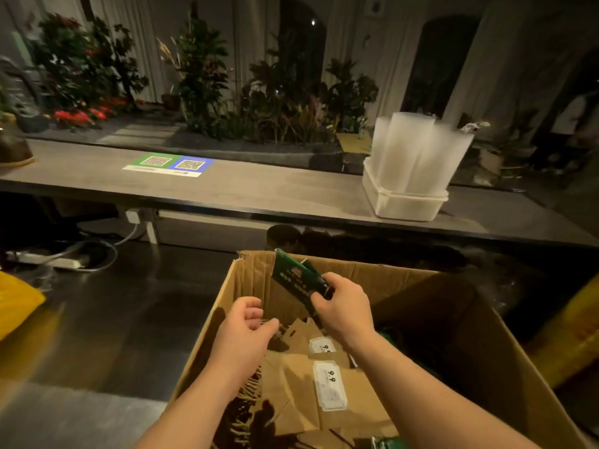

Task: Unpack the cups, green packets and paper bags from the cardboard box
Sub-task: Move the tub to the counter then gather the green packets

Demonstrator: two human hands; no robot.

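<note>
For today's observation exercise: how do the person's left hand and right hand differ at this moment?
The left hand holds nothing, its fingers loosely curled; the right hand grips green packets. The left hand is near the left wall of the cardboard box; the right hand is nearer the middle and slightly higher in the picture. Both hover over the open box, above the paper bags.

Dim room, long grey counter (259,189), potted plants (201,76) behind, dark glossy floor (129,319), pale curtains (246,43)
</note>
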